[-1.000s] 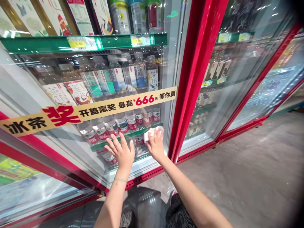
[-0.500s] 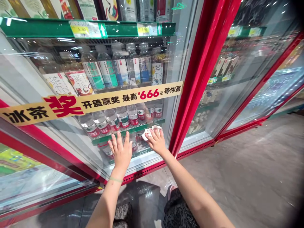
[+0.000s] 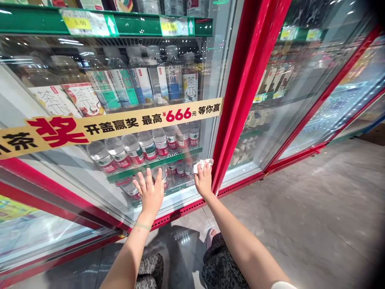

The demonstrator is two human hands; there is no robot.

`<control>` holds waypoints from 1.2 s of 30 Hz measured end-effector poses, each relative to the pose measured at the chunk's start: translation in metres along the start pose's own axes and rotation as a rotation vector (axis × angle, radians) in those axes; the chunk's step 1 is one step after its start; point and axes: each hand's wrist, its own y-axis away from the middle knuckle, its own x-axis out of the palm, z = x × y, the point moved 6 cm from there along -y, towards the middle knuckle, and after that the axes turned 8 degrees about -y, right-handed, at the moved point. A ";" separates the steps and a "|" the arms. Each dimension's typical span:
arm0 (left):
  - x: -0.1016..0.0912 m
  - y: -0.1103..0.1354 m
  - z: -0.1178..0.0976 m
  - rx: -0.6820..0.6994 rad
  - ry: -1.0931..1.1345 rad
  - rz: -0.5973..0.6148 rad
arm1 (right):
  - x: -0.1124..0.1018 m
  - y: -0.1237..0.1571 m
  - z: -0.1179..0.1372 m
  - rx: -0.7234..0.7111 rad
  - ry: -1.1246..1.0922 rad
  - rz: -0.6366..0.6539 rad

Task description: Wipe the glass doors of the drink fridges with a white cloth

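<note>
My right hand [image 3: 203,180] presses a crumpled white cloth [image 3: 202,165], perhaps a tissue, against the lower right of a glass cooler door [image 3: 207,132], close to its red frame [image 3: 237,96]. The fingers lie over the cloth. Flat against or just before the same glass, my left hand [image 3: 151,192] has its fingers spread and holds nothing. Behind the glass near both hands stand water bottles [image 3: 147,146] with red and green labels, on a shelf with a green edge [image 3: 156,163].
A yellow banner [image 3: 126,122] with Chinese lettering crosses the door. Higher up are drink bottles [image 3: 117,82] and a green price rail [image 3: 138,26]. More red-framed coolers [image 3: 303,92] run off to the right above a grey floor [image 3: 315,208]. My feet and patterned trousers [image 3: 224,261] show below.
My right hand has slid the white cloth rightward over the glass, towards the red frame. The left hand stays spread in nearly the same place. The view has shifted slightly.
</note>
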 end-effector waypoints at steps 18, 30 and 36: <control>0.004 0.005 0.011 -0.003 0.047 0.089 | -0.001 -0.007 -0.003 0.132 -0.070 -0.035; -0.011 0.027 0.064 0.104 -0.059 0.048 | 0.017 0.012 0.050 -0.265 -0.033 0.227; -0.027 0.032 0.101 0.067 -0.103 0.048 | 0.032 -0.005 0.111 -0.302 -0.103 0.254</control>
